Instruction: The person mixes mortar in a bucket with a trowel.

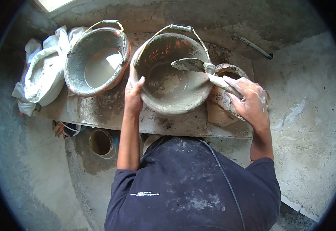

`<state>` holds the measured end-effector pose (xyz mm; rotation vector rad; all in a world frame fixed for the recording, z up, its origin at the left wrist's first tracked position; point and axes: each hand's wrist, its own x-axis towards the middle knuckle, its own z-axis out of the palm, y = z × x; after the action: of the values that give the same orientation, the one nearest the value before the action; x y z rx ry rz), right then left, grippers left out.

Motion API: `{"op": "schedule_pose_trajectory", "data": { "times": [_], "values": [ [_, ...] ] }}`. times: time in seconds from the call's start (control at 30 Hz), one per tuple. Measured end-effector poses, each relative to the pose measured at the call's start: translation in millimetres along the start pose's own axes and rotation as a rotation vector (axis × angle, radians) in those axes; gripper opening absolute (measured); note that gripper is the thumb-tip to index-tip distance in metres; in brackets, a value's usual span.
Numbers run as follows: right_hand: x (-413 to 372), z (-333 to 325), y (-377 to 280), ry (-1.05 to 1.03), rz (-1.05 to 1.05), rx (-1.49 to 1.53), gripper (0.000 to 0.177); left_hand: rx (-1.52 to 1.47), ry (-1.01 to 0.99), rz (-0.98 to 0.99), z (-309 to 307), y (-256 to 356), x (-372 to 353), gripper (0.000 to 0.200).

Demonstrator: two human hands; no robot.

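My left hand grips the left side of a mortar-caked bucket, its thumb lying over the rim and its fingers out of sight behind the wall. The bucket is tilted toward me, and a thin grey residue coats its bottom. In my right hand, smeared with grey-white mortar, is the handle of a trowel. Its blade reaches left over the bucket's opening, and its neck is close to the right rim. Just beneath the right hand stands an open brown paper bag.
A second bucket holding cloudy water stands to the left. Beyond it is an open white sack of grey powder. A pipe leans at the back wall. Below the board sits a small bucket.
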<state>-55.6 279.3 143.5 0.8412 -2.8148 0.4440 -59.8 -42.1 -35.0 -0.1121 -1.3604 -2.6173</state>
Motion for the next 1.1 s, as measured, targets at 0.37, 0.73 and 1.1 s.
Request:
{"op": "schedule_pose_trajectory", "data": {
  "times": [0.37, 0.73, 1.1],
  "values": [
    [-44, 98, 19, 0.094, -0.042, -0.047, 0.032, 0.189, -0.057, -0.014, 63, -6, -46, 0.067],
    [-92, 73, 4, 0.021, 0.026, 0.303, 0.042, 0.356, -0.105, 0.033, 92, -7, -50, 0.073],
    [-74, 111, 50, 0.462, -0.186, 0.053, 0.031, 0.329, -0.042, 0.048, 99, -12, -60, 0.070]
  ]
}}
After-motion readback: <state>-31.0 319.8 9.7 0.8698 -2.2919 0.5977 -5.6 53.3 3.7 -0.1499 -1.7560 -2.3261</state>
